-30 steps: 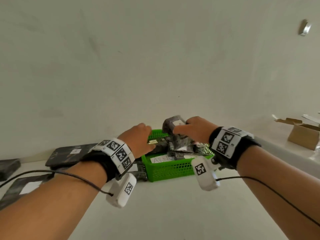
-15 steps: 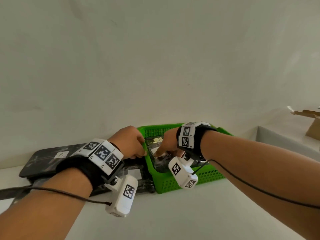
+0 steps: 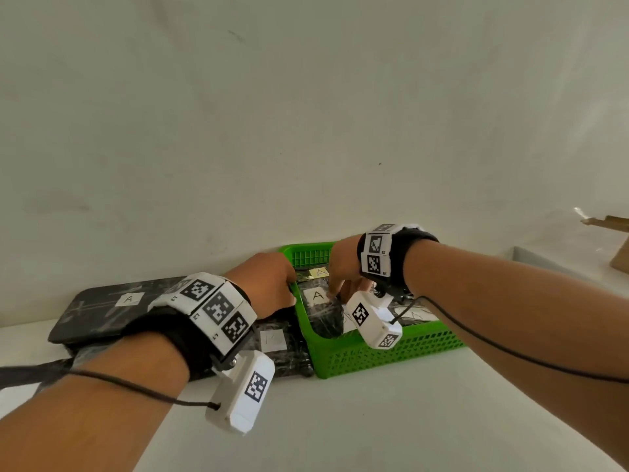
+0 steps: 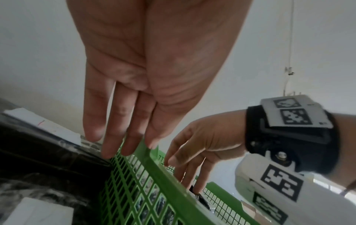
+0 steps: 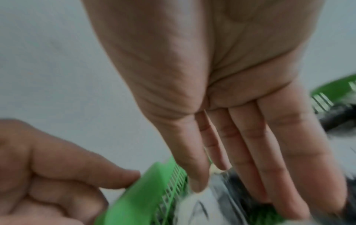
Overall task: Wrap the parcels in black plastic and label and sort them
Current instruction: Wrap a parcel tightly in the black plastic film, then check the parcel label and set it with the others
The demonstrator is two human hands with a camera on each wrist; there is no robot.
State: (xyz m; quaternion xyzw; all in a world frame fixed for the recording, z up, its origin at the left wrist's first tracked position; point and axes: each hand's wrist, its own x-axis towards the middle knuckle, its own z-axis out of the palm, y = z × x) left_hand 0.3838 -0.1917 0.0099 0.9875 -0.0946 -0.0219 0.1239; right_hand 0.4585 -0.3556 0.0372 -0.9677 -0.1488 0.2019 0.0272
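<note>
A green basket (image 3: 391, 349) stands on the white table and holds several black-wrapped parcels with white "A" labels. My right hand (image 3: 335, 294) reaches down into it, and its straight fingers (image 5: 250, 159) press on the top parcel (image 3: 323, 316) beside that parcel's label (image 3: 316, 296). My left hand (image 3: 289, 294) is at the basket's left rim (image 4: 154, 167). Its thumb lies on top of the rim and its fingers (image 4: 108, 149) lie against the outer wall, so it pinches the rim.
A large flat black parcel (image 3: 98, 311) marked "A" lies left of the basket, with a smaller labelled parcel (image 3: 272, 340) in front of it against the basket. An open cardboard box (image 3: 617, 247) sits far right. A white wall rises close behind.
A second ago my right hand held a black parcel above the basket. That parcel now lies inside, and the hand has come down onto it. My left hand stays at the rim.
</note>
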